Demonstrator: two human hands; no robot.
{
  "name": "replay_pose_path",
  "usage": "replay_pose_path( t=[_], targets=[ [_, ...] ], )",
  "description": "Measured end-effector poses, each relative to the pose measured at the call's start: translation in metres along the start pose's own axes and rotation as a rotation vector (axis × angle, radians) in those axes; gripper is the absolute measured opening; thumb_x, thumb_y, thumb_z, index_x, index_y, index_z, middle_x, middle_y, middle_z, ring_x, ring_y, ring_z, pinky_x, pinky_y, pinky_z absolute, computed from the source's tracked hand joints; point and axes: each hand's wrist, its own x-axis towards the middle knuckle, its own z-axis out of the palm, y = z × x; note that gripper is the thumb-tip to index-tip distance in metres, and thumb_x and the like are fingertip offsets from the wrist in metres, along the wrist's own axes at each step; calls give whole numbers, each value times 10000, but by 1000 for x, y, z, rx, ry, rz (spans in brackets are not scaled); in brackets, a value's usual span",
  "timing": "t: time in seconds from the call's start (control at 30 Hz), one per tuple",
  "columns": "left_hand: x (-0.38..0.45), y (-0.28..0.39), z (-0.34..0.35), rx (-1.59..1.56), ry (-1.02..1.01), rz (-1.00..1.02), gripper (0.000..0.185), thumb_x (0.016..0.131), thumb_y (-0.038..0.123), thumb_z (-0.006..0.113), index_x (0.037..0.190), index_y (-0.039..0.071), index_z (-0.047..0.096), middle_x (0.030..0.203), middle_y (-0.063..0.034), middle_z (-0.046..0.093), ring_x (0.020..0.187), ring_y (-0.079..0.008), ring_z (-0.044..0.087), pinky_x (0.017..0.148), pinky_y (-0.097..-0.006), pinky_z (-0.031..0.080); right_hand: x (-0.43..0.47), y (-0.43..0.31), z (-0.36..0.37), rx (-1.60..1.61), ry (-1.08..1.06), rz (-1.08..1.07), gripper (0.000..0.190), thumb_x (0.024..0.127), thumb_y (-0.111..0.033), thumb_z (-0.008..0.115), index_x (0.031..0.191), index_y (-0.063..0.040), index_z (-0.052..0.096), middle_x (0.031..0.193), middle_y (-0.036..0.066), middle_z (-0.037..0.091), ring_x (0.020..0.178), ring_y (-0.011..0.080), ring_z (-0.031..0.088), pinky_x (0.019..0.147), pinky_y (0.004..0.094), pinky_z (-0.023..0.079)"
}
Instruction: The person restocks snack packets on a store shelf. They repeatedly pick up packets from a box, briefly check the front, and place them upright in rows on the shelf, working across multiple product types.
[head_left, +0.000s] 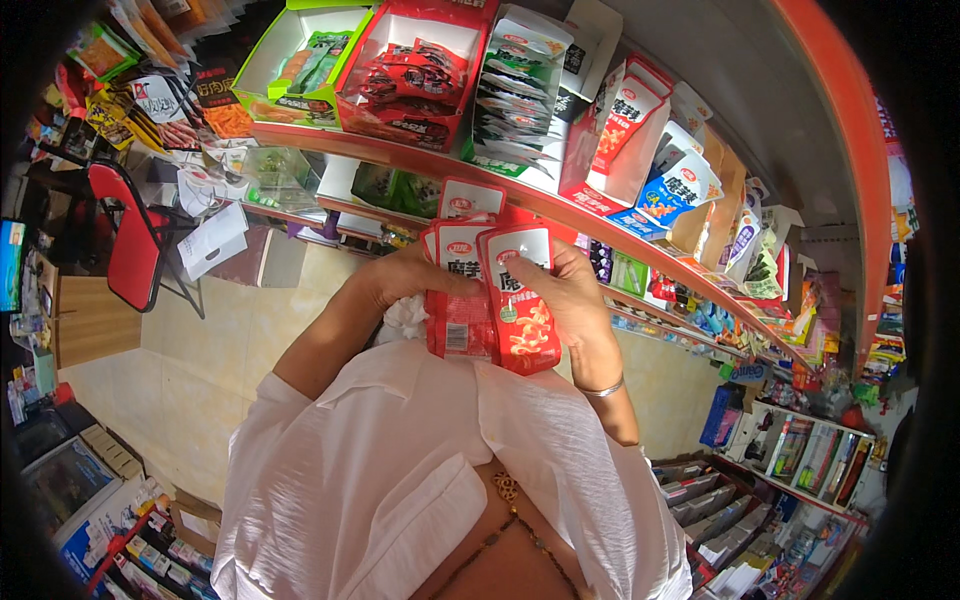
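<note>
In front of my chest, both hands hold flat red-and-white snack packets. My left hand grips one stack by its side, thumb across the front; a barcode shows on its front packet. With thumb on top, my right hand holds a second stack, which overlaps the edge of the first. Another red packet sticks up behind them. On the shelf beyond, an open display box holds similar red packets standing upright.
The red-edged shelf carries a red box of sachets, a green-packet box and blue packets. A red folding chair stands at left on the tiled floor. A stationery rack is at lower right.
</note>
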Motion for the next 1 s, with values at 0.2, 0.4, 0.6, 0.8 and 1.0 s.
replay_pose_path(
  t=[0.2,0.4,0.6,0.8,1.0],
  targets=[
    [-2,-1,2,-38,47,-18,725,717,-57,797,1378,91,538,1247,-69,662,1178,-189,605,1000,-348,493,-7,-5,1,-252,100,-206,316,877,54,684,1185,-4,641,1061,54,709,907,87,656,788,252,547],
    [6,-7,-5,-171,2,-108,619,811,-2,740,1384,69,515,1256,-108,654,1162,-221,621,1018,-369,487,-36,-69,5,-870,364,-411,173,905,-15,685,1066,1,625,869,51,706,697,69,649,591,238,511],
    [48,-54,-32,-396,-415,142,663,882,228,730,1450,74,425,1377,-100,552,1222,-213,568,1013,-350,493,-19,-21,55,-1338,-154,-525,308,882,-183,707,1140,-36,623,970,172,676,845,323,653,710,385,522],
    [28,-35,-20,-227,-291,89,667,826,215,773,1401,54,476,1255,-80,634,1163,-178,590,982,-346,504,3,-26,37,-913,-311,-273,382,863,-159,724,1186,-1,593,1011,169,661,895,344,642,800,397,508],
    [27,-39,-33,29,-180,33,635,849,221,750,1404,65,485,1281,-85,620,1176,-171,584,982,-335,505,9,-25,36,-1003,-264,-414,468,856,-165,735,1235,39,552,1162,183,526,1172,350,514,957,388,442]
  ],
)
